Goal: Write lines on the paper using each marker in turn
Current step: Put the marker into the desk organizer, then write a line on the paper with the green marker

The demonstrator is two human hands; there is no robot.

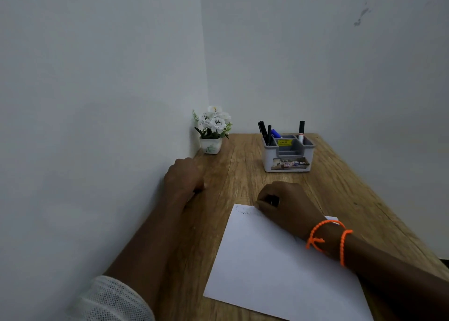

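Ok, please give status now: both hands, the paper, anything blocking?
Right hand grips marker at paper top edge. Left hand curled on table, holding nothing visible. Nothing blocking.

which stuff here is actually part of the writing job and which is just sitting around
Part of the job: paper; marker gripped in right hand; spare markers standing in the organiser.

Just there: flower pot; left hand resting on table.

Left hand point(184, 175) curled, resting; right hand point(284, 204) curled, pinching something dark.
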